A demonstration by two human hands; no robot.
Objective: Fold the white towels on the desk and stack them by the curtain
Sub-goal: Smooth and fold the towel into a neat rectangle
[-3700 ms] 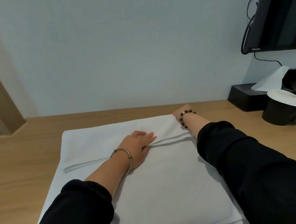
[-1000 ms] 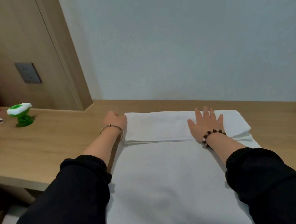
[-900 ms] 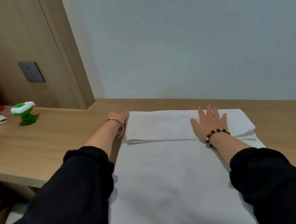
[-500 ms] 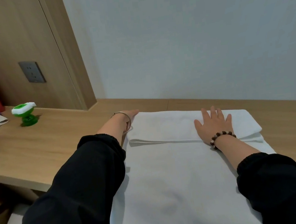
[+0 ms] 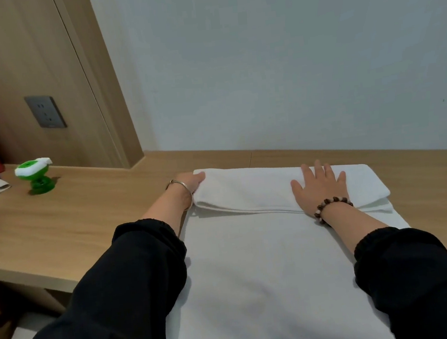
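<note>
Since the large white terry towel (image 5: 268,274) looked soft, light and limp, its corners seemed the best hold. It lay spread on the pale wooden desk (image 5: 85,218), its 12 o'clock edge folded over. The left hand (image 5: 191,183) met the fold's 9 o'clock end, fingers hidden and grip unclear. The right hand (image 5: 317,186) pressed flat toward 3 o'clock, fingers splayed. Earlier the left lay mid-fold and the right at the far corner.

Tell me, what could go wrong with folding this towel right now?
The towel reaches the front edge of the desk, so a strong pull might slide it off. At the right end of the folded band a layer pokes out unevenly, so the next fold may turn out crooked unless the right hand, flat on the band, and the left hand at its left end line it up first.
</note>
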